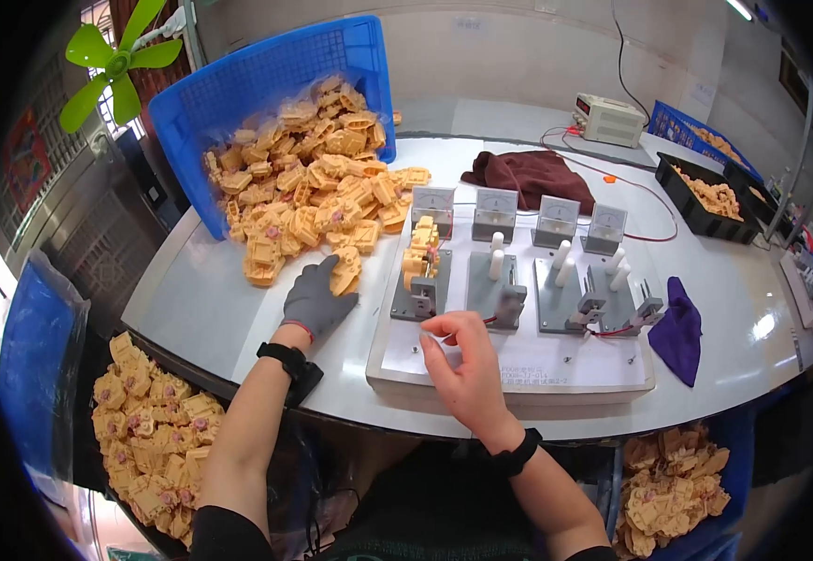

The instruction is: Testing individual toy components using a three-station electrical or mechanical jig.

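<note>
One tan plastic part (345, 271) lies under the fingertips of my gloved left hand (316, 299), at the near edge of the heap of like parts (317, 187) spilled from the tipped blue basket (266, 84); its long axis runs away from me. That hand lies flat, fingers spread, gripping nothing. My bare right hand (462, 360) curls loosely on the white test board (509, 374), fingertips pinched by a small red lead; whether it holds the lead I cannot tell. Four grey fixtures (495, 290) with meters (496, 208) stand beyond, a stack of parts (422, 251) on the leftmost. A purple cloth (679, 327) lies right.
</note>
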Tool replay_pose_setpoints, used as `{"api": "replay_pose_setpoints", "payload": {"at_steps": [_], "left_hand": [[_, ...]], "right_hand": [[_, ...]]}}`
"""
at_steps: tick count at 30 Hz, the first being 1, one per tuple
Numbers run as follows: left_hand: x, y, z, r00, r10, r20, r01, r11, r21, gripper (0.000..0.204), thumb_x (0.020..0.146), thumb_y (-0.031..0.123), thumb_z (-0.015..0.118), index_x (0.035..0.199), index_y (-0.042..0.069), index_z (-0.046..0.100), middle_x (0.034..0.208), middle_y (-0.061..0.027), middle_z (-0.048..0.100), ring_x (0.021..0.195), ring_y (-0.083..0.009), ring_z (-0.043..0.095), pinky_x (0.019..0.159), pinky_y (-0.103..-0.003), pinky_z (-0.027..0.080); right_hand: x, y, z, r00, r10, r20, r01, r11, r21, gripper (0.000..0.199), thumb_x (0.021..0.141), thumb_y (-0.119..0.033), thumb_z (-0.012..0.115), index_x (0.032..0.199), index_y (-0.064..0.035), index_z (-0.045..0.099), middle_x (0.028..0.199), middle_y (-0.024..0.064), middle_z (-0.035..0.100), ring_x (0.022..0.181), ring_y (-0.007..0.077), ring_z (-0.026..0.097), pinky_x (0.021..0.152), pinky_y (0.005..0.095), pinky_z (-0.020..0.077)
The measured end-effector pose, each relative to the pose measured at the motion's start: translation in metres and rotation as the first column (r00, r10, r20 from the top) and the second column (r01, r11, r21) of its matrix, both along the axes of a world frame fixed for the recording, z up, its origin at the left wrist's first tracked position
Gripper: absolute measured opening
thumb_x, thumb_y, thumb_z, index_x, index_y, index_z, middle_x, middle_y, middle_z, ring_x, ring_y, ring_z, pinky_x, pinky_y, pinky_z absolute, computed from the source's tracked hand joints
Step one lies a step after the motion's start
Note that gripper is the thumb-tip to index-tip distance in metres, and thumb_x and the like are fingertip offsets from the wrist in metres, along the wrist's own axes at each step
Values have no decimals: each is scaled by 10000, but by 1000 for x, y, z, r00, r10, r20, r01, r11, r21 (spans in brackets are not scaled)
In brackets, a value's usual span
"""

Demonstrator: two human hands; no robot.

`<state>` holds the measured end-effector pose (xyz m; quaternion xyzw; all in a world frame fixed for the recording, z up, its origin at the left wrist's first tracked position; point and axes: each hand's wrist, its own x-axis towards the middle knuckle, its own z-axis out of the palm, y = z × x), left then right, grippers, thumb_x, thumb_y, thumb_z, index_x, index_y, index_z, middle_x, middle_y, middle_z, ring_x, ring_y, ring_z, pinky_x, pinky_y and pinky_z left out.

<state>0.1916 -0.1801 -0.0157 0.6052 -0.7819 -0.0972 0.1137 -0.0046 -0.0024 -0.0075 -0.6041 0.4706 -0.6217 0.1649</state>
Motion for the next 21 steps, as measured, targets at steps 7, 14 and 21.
{"api": "replay_pose_setpoints", "payload": {"at_steps": [7, 14, 21], "left_hand": [[10, -12, -12, 973, 134, -187, -131, 991, 25, 698, 766, 383, 714, 1353, 103, 459, 1171, -169, 552, 1055, -310, 597, 920, -379, 495], [15, 30, 35, -160, 281, -946, 153, 954, 257, 463, 872, 358, 677, 1213, 85, 525, 982, -56, 587, 844, -187, 599, 843, -328, 528], [-16, 98, 85, -420, 377, -825, 659, 752, 9, 593, 912, 431, 619, 1334, 43, 465, 1194, -150, 593, 1070, -279, 622, 934, -404, 527]], "right_hand": [[0, 0, 4, 1000, 23, 7, -23, 1000, -6, 114, 879, -47, 629, 989, -28, 606, 967, 86, 595, 867, 207, 556, 768, 300, 460], [0, 0, 4, 999, 44, 15, -44, 999, -3, 112, 880, -45, 632, 987, -25, 606, 966, 81, 594, 859, 197, 554, 767, 296, 460], [-6, 7, -4, 967, 98, 237, -95, 995, -22, 130, 906, -8, 611, 1034, -22, 593, 998, 66, 565, 867, 143, 554, 793, 261, 462]]}}
